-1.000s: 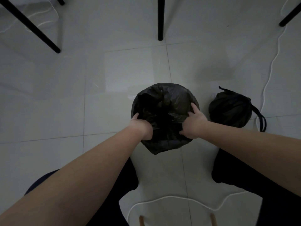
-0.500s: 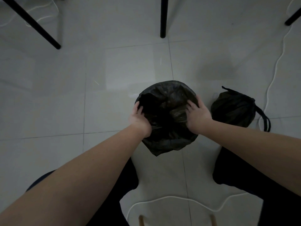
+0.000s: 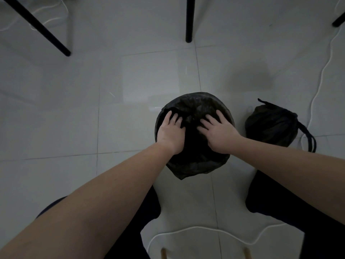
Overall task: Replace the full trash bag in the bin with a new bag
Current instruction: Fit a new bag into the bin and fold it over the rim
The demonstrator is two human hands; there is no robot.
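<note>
Both hands lie flat and open, palms down, gripping nothing: left hand (image 3: 170, 130) and right hand (image 3: 220, 134) press, fingers spread, into the mouth of the thin black plastic liner bag (image 3: 196, 165) that drapes the small round bin (image 3: 194, 101) standing on the pale tiled floor (image 3: 130, 90) directly before the seated person. Liner: crinkled film, soft and without stiffness, judged very light, slippery under dry skin, and apt to tear if dragged over the rim; best taken by pinching its folded-over edge at the rim rather than the slack middle. A loose flap of it hangs down the near side of the bin. Bin contents: the liner only, so far as can be seen; its interior is too dark to tell more. Just beside the bin, to its right and apart from it, sits the full black trash bag (image 3: 272, 126), rounded and bulging, its neck drawn shut with black ties trailing onto the floor; judged heavier, to be lifted by those ties. Its contents are hidden. Also present: thin white cable (image 3: 317, 94) along the floor at right, black furniture legs (image 3: 189, 19) beyond.
</note>
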